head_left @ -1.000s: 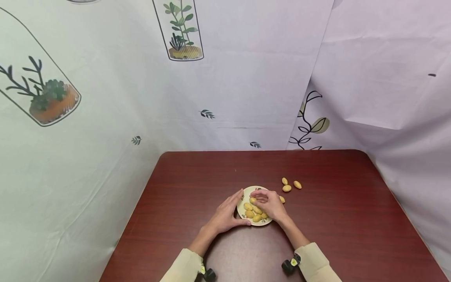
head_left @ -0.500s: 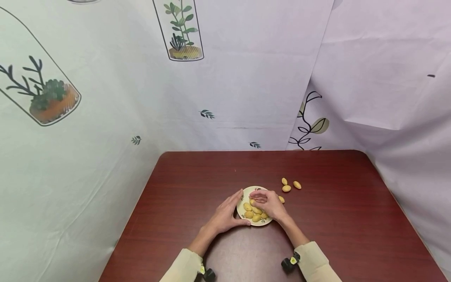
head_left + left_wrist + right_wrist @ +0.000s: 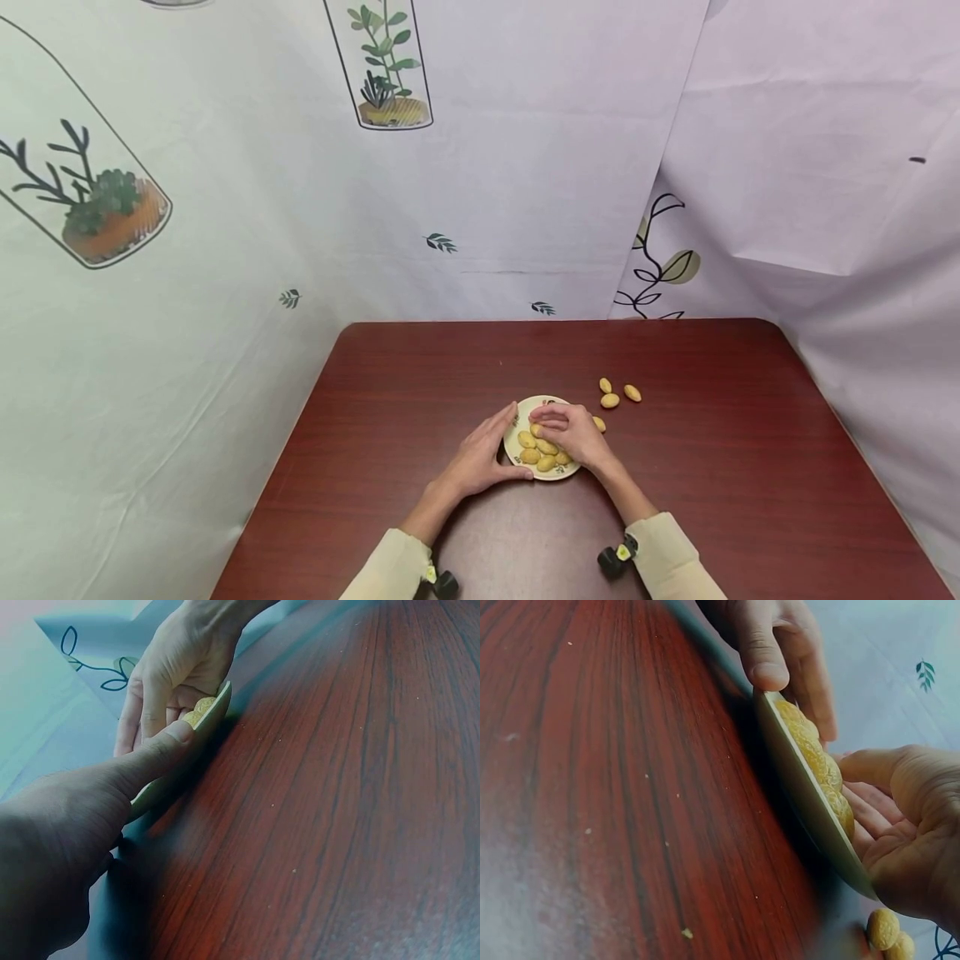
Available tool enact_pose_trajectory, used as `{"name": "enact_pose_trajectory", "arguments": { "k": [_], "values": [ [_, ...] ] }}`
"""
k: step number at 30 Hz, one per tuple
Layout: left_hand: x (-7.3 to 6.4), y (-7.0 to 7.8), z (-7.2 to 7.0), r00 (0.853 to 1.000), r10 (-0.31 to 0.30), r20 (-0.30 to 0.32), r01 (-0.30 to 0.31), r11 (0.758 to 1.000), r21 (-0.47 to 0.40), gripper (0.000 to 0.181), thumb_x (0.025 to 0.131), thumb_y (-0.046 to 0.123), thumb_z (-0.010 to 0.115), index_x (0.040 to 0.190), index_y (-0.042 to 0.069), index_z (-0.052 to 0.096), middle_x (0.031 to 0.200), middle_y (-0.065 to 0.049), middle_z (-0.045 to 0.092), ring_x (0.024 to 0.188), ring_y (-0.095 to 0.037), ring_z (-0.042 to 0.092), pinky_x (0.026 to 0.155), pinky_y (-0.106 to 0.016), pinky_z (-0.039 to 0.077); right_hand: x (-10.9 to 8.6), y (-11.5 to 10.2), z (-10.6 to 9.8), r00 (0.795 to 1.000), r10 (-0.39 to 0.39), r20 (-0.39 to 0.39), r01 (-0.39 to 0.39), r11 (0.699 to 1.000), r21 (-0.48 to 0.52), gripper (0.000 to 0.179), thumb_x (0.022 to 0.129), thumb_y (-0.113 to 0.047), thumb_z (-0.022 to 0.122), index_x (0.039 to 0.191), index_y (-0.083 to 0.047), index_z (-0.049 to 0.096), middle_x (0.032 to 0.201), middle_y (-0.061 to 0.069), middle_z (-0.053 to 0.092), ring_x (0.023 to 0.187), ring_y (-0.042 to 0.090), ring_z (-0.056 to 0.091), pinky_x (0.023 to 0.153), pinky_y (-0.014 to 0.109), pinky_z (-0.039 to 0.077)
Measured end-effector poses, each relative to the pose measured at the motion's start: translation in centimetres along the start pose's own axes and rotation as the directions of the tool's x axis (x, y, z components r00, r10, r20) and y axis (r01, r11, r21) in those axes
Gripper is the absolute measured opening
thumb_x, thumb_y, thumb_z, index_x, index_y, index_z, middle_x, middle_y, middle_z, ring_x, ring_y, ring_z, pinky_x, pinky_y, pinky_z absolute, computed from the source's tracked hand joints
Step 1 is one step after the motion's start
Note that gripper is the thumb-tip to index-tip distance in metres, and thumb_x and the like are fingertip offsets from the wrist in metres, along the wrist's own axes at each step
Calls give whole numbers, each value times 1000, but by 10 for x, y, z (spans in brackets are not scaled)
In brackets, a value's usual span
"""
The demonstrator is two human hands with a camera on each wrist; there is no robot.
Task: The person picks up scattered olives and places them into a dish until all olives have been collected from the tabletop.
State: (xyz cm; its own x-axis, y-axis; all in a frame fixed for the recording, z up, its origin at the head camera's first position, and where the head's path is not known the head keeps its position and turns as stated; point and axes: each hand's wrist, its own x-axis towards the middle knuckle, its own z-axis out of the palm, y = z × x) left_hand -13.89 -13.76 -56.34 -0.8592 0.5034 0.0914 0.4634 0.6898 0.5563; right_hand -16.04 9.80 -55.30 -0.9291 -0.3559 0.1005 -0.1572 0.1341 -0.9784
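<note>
A small pale plate (image 3: pixel 513 454) with a printed rim lies on the table, bearing several small yellow oval pieces (image 3: pixel 547 463) with a netted, wrinkled skin. My left hand (image 3: pixel 476 458) grips the plate's left side, thumb on the near rim and fingers along the far left. From the right, my right hand (image 3: pixel 576 435) reaches over the plate, its fingers and thumb bent about a yellow oval piece (image 3: pixel 536 430) near the top of the group. In the right wrist view the right thumb (image 3: pixel 866 763) lies against the pieces, and the fingers are partly hidden behind them.
Beyond the plate to the right lie several loose yellow pieces (image 3: pixel 610 401), one just beside the right hand. The reddish-brown wooden table (image 3: pixel 420 367) has rounded far corners. Pale printed cloth (image 3: pixel 480 192) hangs behind and at both sides.
Both hands hold nearly the same place over the last second. The right fingertips have shifted very slightly left; the plate and loose pieces stay put.
</note>
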Motion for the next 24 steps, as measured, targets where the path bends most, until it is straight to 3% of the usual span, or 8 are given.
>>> {"name": "enact_pose_trajectory", "arguments": {
  "k": [5, 11, 17, 24],
  "values": [
    [0, -1, 0, 1000, 3, -1, -3, 1000, -1, 119, 83, 61, 86, 170, 9, 24, 174, -6, 29, 156, -30, 34, 121, -54, 35, 1, 1, 1, 1000, 0, 11, 0, 1000, 1, 25, 94, 10, 73, 119, 17, 70, 116, 32, 73, 113, 48, 71, 89, 30, 60],
    [-1, -1, 1, 1000, -1, -3, 1, 1000, -8, 119, 83, 62, 85, 170, 10, 24, 174, -5, 29, 156, -30, 34, 120, -56, 36, -1, -4, -1, 1000, 4, 28, -5, 1000, 6, 26, 94, 11, 72, 119, 18, 69, 117, 33, 72, 113, 49, 70, 90, 37, 61],
    [-1, -1, 1, 1000, 1, -4, -1, 1000, -13, 119, 83, 61, 86, 170, 10, 24, 174, -5, 29, 155, -30, 35, 120, -56, 36, 0, 2, -1, 999, 3, 32, -3, 1000, 17, 28, 96, 7, 73, 122, 16, 69, 119, 31, 73, 115, 46, 71, 89, 23, 58],
    [-2, -1, 1, 1000, 8, -7, -8, 1000, -6, 119, 82, 61, 86, 170, 10, 25, 174, -5, 29, 156, -29, 34, 119, -55, 37, -1, 4, -3, 999, 17, 40, -18, 999, 45, 30, 97, 5, 73, 125, 15, 68, 122, 31, 72, 118, 46, 69, 89, 21, 56]
  ]
}}
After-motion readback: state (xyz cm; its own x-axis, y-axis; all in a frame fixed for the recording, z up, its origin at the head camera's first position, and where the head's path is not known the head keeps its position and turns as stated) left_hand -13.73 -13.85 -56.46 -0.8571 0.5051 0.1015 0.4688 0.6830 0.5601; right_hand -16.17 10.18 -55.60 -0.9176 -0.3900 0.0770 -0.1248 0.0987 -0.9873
